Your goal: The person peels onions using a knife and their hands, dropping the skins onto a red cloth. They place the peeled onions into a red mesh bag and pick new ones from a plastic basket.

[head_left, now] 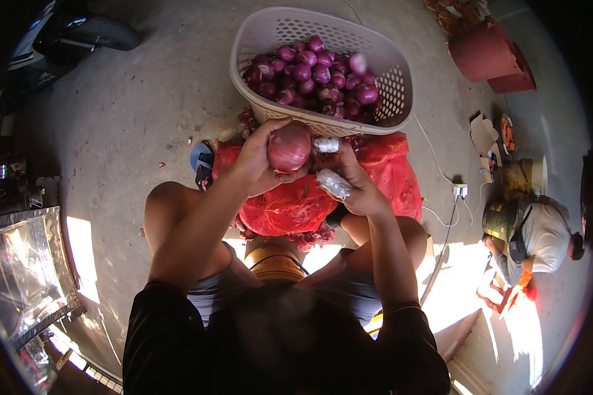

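Observation:
My left hand (254, 157) is closed round a large red onion (290, 148) with its dull outer skin on. Close beside it, on the right, my right hand (358, 176) has its fingers curled. White wrapping (334, 184) covers parts of its thumb and finger. Whatever the right hand holds, if anything, I cannot make out. Beyond both hands stands a pale plastic basket (402, 112) with many shiny purple onions (321, 74). A red mesh sack (286, 209) spreads below my hands, with onion skins (310, 237) along its edge.
Between my knees is an orange-yellow bucket (273, 263). A power strip (460, 190) and cables lie on the floor to the right. Another person (540, 234) bends at the far right. A red container (484, 52) stands at upper right, a motorbike wheel (102, 33) at upper left.

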A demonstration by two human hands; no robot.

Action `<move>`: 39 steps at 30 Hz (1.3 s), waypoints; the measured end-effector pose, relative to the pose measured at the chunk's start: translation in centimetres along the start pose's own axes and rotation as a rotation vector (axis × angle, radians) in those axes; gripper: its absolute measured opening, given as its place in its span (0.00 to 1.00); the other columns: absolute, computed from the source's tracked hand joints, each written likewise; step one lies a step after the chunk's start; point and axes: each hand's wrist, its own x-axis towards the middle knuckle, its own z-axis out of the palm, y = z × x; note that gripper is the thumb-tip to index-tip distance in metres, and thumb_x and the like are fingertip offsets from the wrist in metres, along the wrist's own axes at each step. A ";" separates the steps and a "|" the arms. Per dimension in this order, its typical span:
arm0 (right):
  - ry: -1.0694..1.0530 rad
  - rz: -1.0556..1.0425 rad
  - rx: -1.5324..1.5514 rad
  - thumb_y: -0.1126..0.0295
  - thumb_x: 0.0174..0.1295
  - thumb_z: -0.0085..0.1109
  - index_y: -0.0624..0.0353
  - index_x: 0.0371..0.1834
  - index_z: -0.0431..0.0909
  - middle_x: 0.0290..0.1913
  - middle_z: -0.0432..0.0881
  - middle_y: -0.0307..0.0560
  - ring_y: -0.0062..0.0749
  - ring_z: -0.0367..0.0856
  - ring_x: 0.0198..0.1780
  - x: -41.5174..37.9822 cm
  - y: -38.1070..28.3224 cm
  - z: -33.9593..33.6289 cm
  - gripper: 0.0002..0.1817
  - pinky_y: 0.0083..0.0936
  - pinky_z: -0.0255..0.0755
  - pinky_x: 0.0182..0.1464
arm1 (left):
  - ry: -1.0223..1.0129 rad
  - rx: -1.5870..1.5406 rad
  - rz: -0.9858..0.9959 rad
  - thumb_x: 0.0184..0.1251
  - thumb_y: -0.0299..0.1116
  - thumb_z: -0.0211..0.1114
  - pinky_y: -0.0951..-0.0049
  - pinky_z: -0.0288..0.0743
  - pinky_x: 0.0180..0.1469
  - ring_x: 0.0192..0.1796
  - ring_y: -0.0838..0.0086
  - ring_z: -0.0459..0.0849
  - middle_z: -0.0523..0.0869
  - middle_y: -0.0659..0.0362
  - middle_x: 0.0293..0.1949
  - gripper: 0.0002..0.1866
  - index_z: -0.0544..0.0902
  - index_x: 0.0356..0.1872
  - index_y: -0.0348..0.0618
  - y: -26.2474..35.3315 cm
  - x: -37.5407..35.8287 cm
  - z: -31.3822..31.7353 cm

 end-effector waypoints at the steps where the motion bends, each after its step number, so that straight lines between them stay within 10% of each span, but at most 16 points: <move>1: 0.000 0.016 0.044 0.76 0.61 0.54 0.48 0.69 0.49 0.48 0.74 0.45 0.25 0.73 0.49 0.1 0.2 -0.1 0.34 0.23 0.66 0.51 | -0.052 -0.025 -0.013 0.58 0.49 0.57 0.64 0.76 0.44 0.41 0.74 0.79 0.81 0.63 0.39 0.18 0.77 0.43 0.51 -0.1 0.3 -0.6; 14: 0.100 -0.294 -0.243 0.80 0.56 0.56 0.56 0.63 0.56 0.47 0.78 0.49 0.29 0.76 0.46 0.5 0.6 -0.1 0.31 0.22 0.68 0.47 | -0.020 -0.048 0.083 0.61 0.55 0.53 0.80 0.66 0.17 0.25 0.72 0.77 0.80 0.58 0.32 0.23 0.76 0.42 0.45 0.1 0.8 -0.2; 28: 0.198 -0.487 -0.489 0.82 0.50 0.57 0.58 0.55 0.67 0.44 0.79 0.54 0.46 0.81 0.44 1.2 0.9 0.2 0.26 0.28 0.72 0.44 | -0.237 -0.073 0.011 0.63 0.56 0.48 0.83 0.55 0.14 0.15 0.77 0.65 0.77 0.59 0.26 0.23 0.75 0.40 0.46 -0.5 0.9 -0.2; 39: 0.311 -0.580 -0.430 0.81 0.55 0.54 0.62 0.54 0.68 0.47 0.78 0.54 0.39 0.79 0.46 1.9 1.2 1.4 0.21 0.26 0.71 0.46 | -0.267 -0.138 0.049 0.63 0.56 0.48 0.83 0.57 0.16 0.17 0.77 0.66 0.77 0.59 0.28 0.24 0.75 0.43 0.44 -0.5 1.2 -0.1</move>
